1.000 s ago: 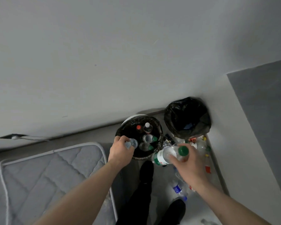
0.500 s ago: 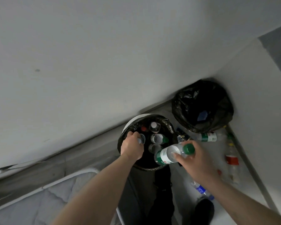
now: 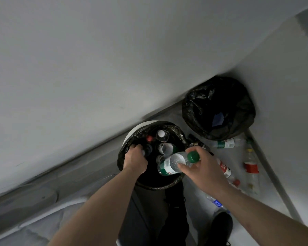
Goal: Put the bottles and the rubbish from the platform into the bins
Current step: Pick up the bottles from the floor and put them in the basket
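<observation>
A white bin [image 3: 132, 130] with a black liner stands by the wall and holds several upright bottles. My left hand [image 3: 134, 159] is down inside its left side, fingers curled round a small clear bottle [image 3: 146, 150] that is mostly hidden. My right hand [image 3: 201, 167] grips a clear bottle with a green cap and green label [image 3: 171, 165] by its neck, tilted over the bin's right rim. A second bin lined with a black bag [image 3: 219, 107] stands in the corner, with something blue inside.
Several loose bottles lie on the floor to the right of the bins, one with a green label [image 3: 224, 143], others with red labels [image 3: 251, 167]. My dark-clothed legs and shoe [image 3: 220, 226] stand below. A grey mattress edge [image 3: 34, 226] lies at lower left. Walls close off the corner.
The view has swung right and closer to the bins. My left hand has gone deeper into the white bin with its bottle. My right hand has brought the green-capped bottle over the bin's rim.
</observation>
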